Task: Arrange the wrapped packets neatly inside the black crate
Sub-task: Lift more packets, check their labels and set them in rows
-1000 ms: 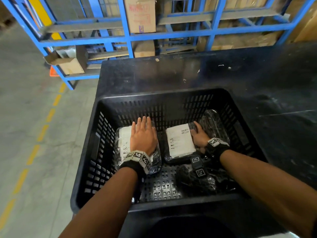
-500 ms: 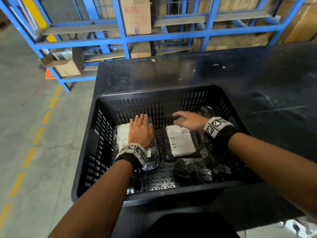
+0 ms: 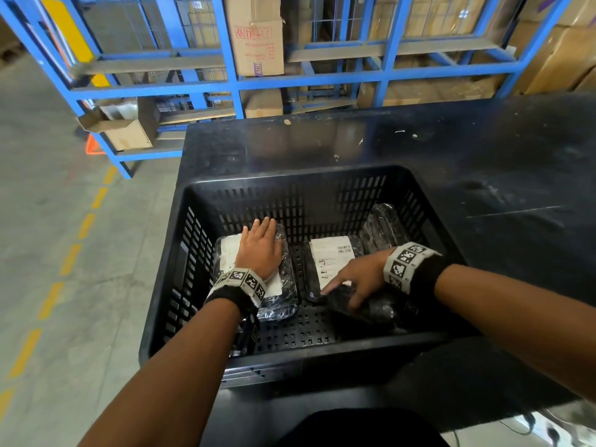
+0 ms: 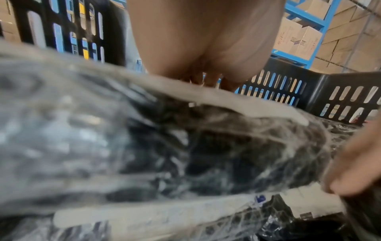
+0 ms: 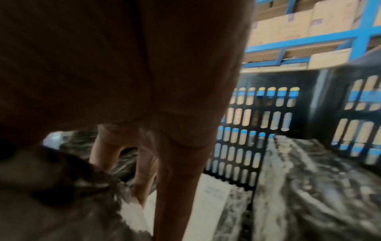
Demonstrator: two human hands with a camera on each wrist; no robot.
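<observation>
Head view: inside the black crate, the left hand is laid flat, fingers straight, on a labelled packet at the left of the floor, while the right hand is curled over a dark unlabelled packet lying skewed at the near edge of the middle packet. A fourth packet is propped against the right wall. The straightening step appears to be in hand; next, the dark packet would likely need lifting and squaring into the bare near floor.

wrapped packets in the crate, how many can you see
4 visible: one under the left hand at the left; a labelled one in the middle; one leaning in the far right corner; a dark one the right hand grips near the front. More may be hidden.
</observation>
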